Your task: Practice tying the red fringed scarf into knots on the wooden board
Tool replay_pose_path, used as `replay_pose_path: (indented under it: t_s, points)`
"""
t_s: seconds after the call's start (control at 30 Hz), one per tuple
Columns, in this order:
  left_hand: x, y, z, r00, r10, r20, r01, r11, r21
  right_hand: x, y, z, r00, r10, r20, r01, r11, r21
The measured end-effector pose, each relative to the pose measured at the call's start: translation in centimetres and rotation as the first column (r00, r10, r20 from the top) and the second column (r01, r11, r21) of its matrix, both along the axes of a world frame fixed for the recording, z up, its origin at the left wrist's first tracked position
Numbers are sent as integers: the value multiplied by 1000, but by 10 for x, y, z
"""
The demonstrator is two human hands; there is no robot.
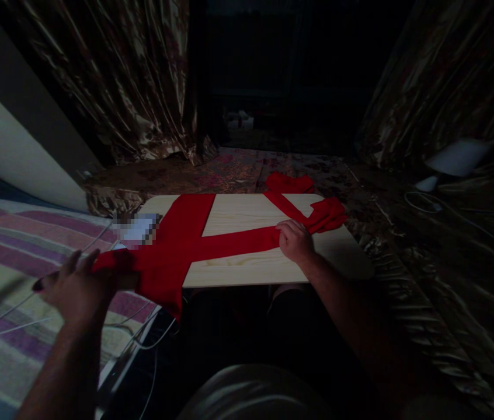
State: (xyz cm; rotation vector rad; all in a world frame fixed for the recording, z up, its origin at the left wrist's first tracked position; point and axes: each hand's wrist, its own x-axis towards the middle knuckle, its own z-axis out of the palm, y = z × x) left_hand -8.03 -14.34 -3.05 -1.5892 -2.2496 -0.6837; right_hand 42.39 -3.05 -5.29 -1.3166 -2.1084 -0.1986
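A long red cloth lies in crossing bands over a pale wooden board in front of me. My left hand is off the board's left edge and grips the near end of one red band, with some fingers sticking out. My right hand rests closed on the board, pinching the same band where it meets a bunched red heap at the board's right end. Between my two hands the band is stretched across the board.
A striped blanket covers the surface at left, with thin white cables running across it. A small white object lies by the board's left corner. Shiny patterned curtains hang behind and at right. A white lamp sits at right.
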Motion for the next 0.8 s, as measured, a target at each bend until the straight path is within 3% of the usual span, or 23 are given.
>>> replay_pose_path:
  t_s: [0.03,0.13,0.23,0.33,0.5,0.67,0.8]
  points:
    - [18,2,5,1000,2,-3,-2,997,71,0,0,0,1000,-22,2,22,1000,13]
    - [85,15,18,953,-278,118,271,960,68,2,2,3,998,-57,3,57,997,51]
    - [145,35,21,817,-526,235,553,831,-62,13,6,17,996,-52,67,52,999,-2]
    - [183,57,15,730,-638,243,678,721,-145,34,15,40,972,-52,231,88,985,-148]
    - [209,78,-4,789,-589,178,608,706,-363,60,31,77,884,53,464,170,889,-426]
    - [213,79,-16,812,-568,135,569,716,-405,69,48,105,938,103,331,118,803,-584]
    - [212,80,-17,810,-570,139,570,708,-416,81,56,127,959,173,227,62,651,-756]
